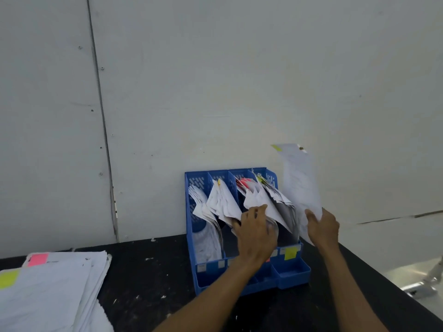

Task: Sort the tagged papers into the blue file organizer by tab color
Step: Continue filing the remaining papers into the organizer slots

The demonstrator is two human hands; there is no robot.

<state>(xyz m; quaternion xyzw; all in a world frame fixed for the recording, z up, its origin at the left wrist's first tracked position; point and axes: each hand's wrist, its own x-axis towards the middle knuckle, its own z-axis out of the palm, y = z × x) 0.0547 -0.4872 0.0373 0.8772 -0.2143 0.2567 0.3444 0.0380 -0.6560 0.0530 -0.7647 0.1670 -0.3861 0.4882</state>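
while pinching a sheet (300, 183) by its lower edge, holds it upright just right of the organizer (292, 276) with the right hand (323, 226), green tab (275, 147) at the top corner. grips papers (256, 200) leaning out of the third slot with the left hand (255, 233), thumb over them. pink tabs (243, 182) in that slot, green in the fourth. stack (55, 283) with pink and green tabs at left on the table (148, 271).
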